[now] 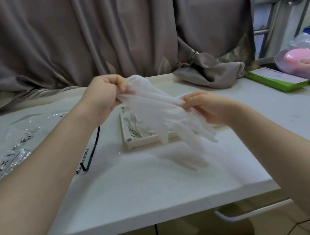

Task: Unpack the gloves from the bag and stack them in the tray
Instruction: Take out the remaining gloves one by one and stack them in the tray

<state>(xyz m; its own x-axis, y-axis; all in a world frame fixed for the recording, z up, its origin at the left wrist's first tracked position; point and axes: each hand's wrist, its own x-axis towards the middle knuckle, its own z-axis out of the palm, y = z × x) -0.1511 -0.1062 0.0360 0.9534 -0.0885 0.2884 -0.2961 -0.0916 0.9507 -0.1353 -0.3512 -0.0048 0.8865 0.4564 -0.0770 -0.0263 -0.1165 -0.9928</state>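
A thin translucent white glove (pixel 156 106) is stretched in the air above the table between both hands. My left hand (pixel 103 99) pinches its cuff end at the upper left. My right hand (pixel 208 108) pinches its palm part lower right, and the glove's fingers dangle down toward the table. Below it sits a cream rectangular tray (pixel 133 141) with more white gloves (pixel 141 126) lying inside, partly hidden by the held glove. The clear plastic bag (pixel 9 151) with black print lies flat at the left of the table.
A black cord (pixel 93 147) runs beside the tray's left side. A grey curtain (pixel 210 74) spills onto the table at the back. A green box (pixel 276 79) and a wrapped pink item (pixel 305 59) stand at the right. Drawer handles sit below the table's front edge.
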